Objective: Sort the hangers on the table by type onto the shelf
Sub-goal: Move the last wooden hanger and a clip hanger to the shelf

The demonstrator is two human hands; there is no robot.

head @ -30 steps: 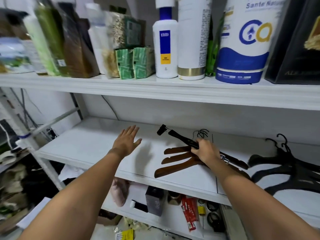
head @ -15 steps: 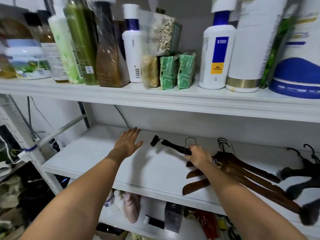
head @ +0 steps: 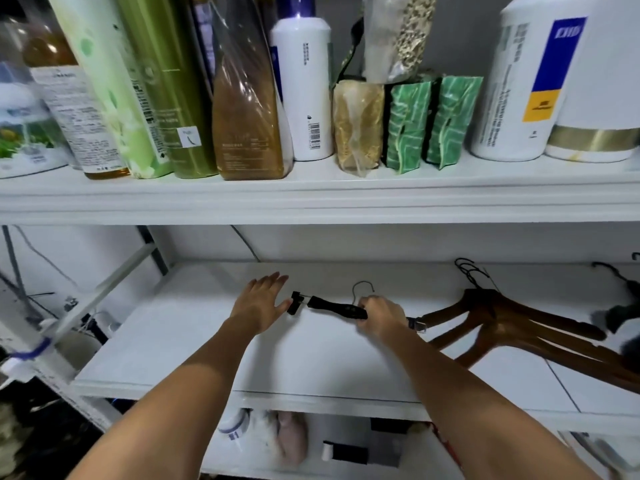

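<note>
Both hands reach over the middle shelf (head: 166,348), apart from each other. On the left, the left hand (head: 261,303) is spread palm down, fingers straight, holding nothing. Its thumb lies just beside the small black clip (head: 296,303) at the left end of the black clip hanger (head: 337,306) (whether thumb and clip touch, I cannot tell). The hanger runs crosswise, low over the white board, with its thin wire hook (head: 362,288) on the far side; whether it rests on the board is unclear. To the right, the right hand (head: 379,318) has its fingers curled round the hanger's bar, and a second clip (head: 417,323) shows just past the wrist.

Further right, brown wooden hangers (head: 502,323) lie piled on the same shelf, their hooks bunched toward the far wall and their arms fanning out to the near right. At the right edge lie black hangers (head: 616,317), blurred and cut off by the frame.

On the upper shelf (head: 311,199) stand, from left to right, green bottles (head: 138,98), a brown bag (head: 246,126), a white bottle (head: 304,98), two green packets (head: 433,123) and a large white bottle (head: 530,91) with a blue and yellow label.
</note>
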